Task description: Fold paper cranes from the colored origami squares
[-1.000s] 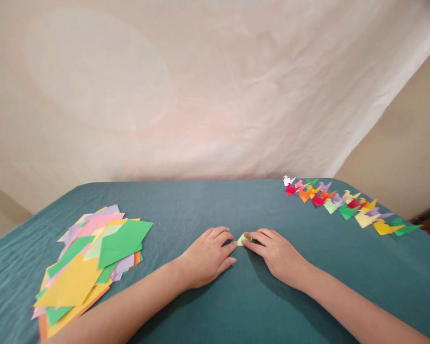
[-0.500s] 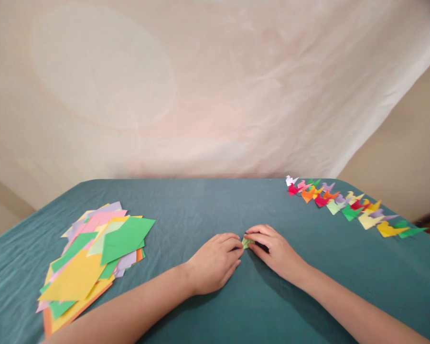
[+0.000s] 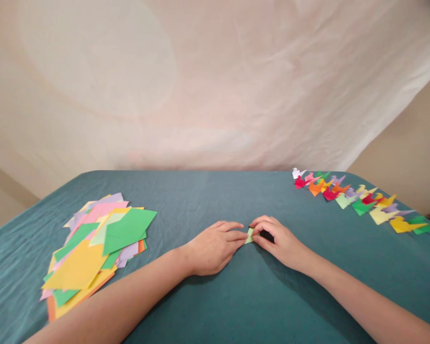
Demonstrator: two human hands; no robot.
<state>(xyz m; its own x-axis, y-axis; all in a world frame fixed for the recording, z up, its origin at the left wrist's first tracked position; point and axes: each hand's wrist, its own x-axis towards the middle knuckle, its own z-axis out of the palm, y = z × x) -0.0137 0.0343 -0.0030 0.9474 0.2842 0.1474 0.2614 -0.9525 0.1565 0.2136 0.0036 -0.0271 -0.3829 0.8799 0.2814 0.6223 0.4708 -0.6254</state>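
A small folded piece of light green paper (image 3: 250, 235) lies on the table between my two hands. My left hand (image 3: 215, 246) rests palm down with its fingers stretched out, the fingertips touching the paper's left edge. The index finger stands a little apart from the others. From the right, my right hand (image 3: 281, 242) pinches the paper between thumb and fingers. Part of the paper is hidden behind the fingertips.
On the left lies a loose pile of coloured paper sheets (image 3: 79, 263). Several folded paper birds (image 3: 380, 216) stand in slanting rows at the far right. A dark green cloth (image 3: 200, 196) covers the table, and a pale sheet (image 3: 215, 86) hangs behind it.
The view has tilted and shifted slightly. My left index finger has lifted away from the other fingers, and more of the light green paper shows. The right hand still pinches it.
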